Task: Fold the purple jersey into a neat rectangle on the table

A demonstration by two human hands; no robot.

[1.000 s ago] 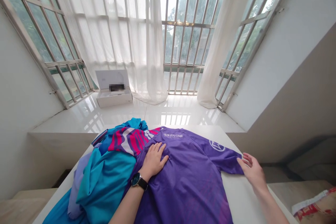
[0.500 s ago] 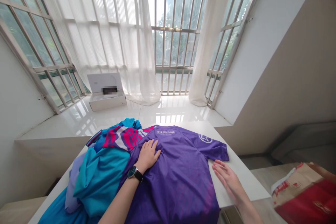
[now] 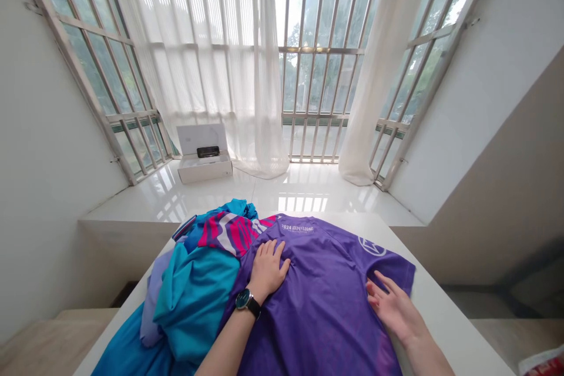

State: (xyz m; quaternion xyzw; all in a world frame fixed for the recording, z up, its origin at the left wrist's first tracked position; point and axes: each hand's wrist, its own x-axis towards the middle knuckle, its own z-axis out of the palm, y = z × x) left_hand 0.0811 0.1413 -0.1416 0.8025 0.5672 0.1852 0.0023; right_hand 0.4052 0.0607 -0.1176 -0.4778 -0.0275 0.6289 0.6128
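A purple short-sleeved T-shirt (image 3: 321, 294) with white lettering near the neck lies spread on a white table. One sleeve is purple with a white emblem; the other is pink, white and purple. My left hand (image 3: 269, 270), with a dark watch (image 3: 243, 299) on its wrist, rests flat on the shirt's upper left, fingers spread. At the shirt's right side edge, just below the purple sleeve, is my right hand (image 3: 394, 308). Its index finger is stretched out, the others slightly bent, and its thumb is hidden. I see no cloth gripped in it.
Teal and blue clothes (image 3: 198, 294) are heaped on the table's left, beside the shirt. An open white box (image 3: 205, 170) with a dark object stands on the window sill (image 3: 247, 191). Behind are sheer curtains (image 3: 211, 70) and window bars. A red and white item shows at the bottom right.
The view has swung left, so everything sits further right. My right hand has moved from beside the shirt onto its side edge under the sleeve. My left hand stays on the shirt.
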